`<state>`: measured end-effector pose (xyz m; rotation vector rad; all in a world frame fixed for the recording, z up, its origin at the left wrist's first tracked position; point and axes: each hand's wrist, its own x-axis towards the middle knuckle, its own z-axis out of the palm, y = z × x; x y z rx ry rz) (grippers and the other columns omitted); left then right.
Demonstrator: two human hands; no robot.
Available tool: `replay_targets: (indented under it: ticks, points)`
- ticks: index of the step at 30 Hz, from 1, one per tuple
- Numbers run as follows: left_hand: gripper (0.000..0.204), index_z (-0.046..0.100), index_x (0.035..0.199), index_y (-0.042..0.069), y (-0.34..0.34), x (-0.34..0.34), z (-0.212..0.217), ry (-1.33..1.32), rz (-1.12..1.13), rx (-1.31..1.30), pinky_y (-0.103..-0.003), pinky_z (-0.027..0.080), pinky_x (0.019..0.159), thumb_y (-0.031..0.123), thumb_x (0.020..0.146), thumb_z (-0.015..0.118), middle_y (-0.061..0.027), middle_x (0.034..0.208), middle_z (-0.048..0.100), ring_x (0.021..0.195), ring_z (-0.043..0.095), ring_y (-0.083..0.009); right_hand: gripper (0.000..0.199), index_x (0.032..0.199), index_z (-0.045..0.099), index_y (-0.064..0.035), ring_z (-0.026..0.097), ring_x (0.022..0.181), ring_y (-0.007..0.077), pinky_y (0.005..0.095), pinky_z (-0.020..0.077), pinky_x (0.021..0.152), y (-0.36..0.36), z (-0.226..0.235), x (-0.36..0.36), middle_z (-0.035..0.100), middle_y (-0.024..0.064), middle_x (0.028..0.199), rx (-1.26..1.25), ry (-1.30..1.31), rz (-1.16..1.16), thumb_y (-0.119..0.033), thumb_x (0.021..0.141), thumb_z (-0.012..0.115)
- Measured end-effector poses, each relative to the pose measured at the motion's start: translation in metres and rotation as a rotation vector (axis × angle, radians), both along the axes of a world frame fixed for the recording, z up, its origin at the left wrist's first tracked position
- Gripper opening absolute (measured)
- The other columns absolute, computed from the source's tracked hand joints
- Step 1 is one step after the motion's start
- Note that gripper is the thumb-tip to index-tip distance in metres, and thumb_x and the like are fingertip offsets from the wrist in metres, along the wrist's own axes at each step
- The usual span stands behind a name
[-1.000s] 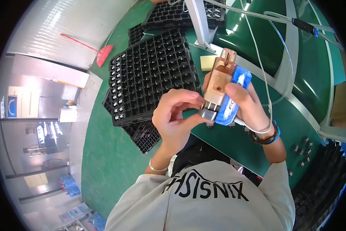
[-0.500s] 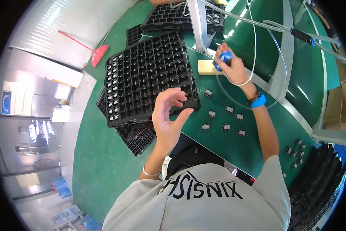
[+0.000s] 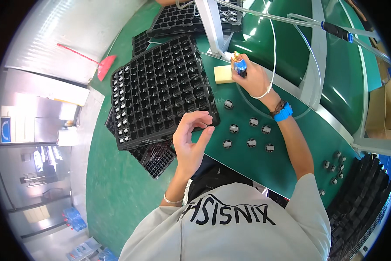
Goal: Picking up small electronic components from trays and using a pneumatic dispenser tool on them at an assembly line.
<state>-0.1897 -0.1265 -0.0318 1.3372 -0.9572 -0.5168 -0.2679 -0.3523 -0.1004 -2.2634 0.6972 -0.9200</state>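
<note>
Green matting covers the workbench (image 3: 265, 169) in front of us, and on it our right hand (image 3: 250, 79) is stretched far forward, fingers wrapped tightly around a small tool with a blue body and a brass-coloured tip (image 3: 239, 65), held upright just beside a pale yellow sponge block (image 3: 223, 74) that lies flat on the mat. A blue wristband (image 3: 283, 114) sits on that wrist, and a thin white cord (image 3: 271, 56) loops past the back of the hand. Our left hand (image 3: 191, 141) hovers nearer to us, at the near corner of the big black compartment tray (image 3: 160, 91); its thumb and forefinger are curled toward each other with a narrow gap, and we cannot tell whether anything small sits between them. The tray lies tilted across a second black tray (image 3: 154, 156) beneath it, with small pale parts filling only its left-hand columns. Between our two arms, a loose group of small dark round parts (image 3: 247, 135) rests on the mat, each apart from its neighbours, the nearest just beside the left fingertips. More of these parts (image 3: 335, 163) lie scattered well to the right, near a stack of black trays (image 3: 361, 209) at the bench's edge. A grey metal post (image 3: 210, 26) stands behind the sponge.
</note>
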Motion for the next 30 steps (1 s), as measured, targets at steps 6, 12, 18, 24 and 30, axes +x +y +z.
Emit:
replay_targets:
  ticks: [6, 12, 18, 24, 30]
  points:
    - [0.026, 0.055, 0.102, -0.001, -0.002, -0.003, -0.004, 0.008, -0.006, 0.004, -0.025, 0.043, 0.074, -0.003, 0.077, 0.061, -0.0064, 0.088, 0.056, 0.081, 0.053, -0.0126, 0.029, 0.098, 0.048, -0.0025, 0.055, 0.062, 0.0380, 0.0399, 0.0429, 0.053, 0.001, -0.001, 0.001, 0.055, 0.0199, 0.068, -0.025, -0.008, -0.026, -0.016, 0.076, 0.060]
    - [0.025, 0.055, 0.102, -0.001, -0.002, -0.012, -0.005, 0.007, -0.043, 0.025, -0.025, 0.043, 0.074, -0.004, 0.077, 0.060, -0.0069, 0.088, 0.056, 0.081, 0.054, -0.0124, 0.029, 0.098, 0.048, -0.0026, 0.055, 0.063, 0.0391, 0.0410, 0.0436, 0.054, 0.003, 0.000, -0.002, 0.056, 0.0201, 0.068, -0.039, 0.002, -0.037, -0.017, 0.076, 0.060]
    - [0.024, 0.051, 0.102, -0.005, -0.005, -0.033, 0.018, 0.107, -0.484, -0.093, -0.030, 0.045, 0.076, 0.007, 0.082, 0.054, -0.0132, 0.098, 0.054, 0.084, 0.056, -0.0229, 0.030, 0.098, 0.047, -0.0023, 0.055, 0.064, 0.0400, 0.0423, 0.0441, 0.054, 0.004, -0.002, 0.000, 0.057, 0.0210, 0.070, -0.006, 0.019, -0.030, -0.018, 0.076, 0.061]
    - [0.018, 0.058, 0.074, 0.000, -0.003, -0.097, 0.104, 0.632, -1.182, -0.226, -0.032, 0.045, 0.053, 0.012, 0.083, 0.048, -0.0148, 0.080, 0.060, 0.066, 0.058, -0.0271, 0.035, 0.105, 0.050, -0.0046, 0.057, 0.067, 0.0393, 0.0400, 0.0462, 0.058, -0.005, -0.007, 0.002, 0.058, 0.0211, 0.071, -0.060, -0.040, -0.020, -0.023, 0.077, 0.061]
    - [0.016, 0.057, 0.083, 0.001, -0.016, -0.097, 0.118, 0.418, -0.970, -0.590, -0.030, 0.042, 0.058, 0.016, 0.085, 0.055, -0.0112, 0.083, 0.056, 0.069, 0.052, -0.0239, 0.048, 0.115, 0.048, -0.0034, 0.058, 0.062, 0.0363, 0.0374, 0.0466, 0.056, -0.006, -0.015, 0.005, 0.058, 0.0185, 0.067, -0.066, 0.054, -0.071, -0.027, 0.076, 0.062]
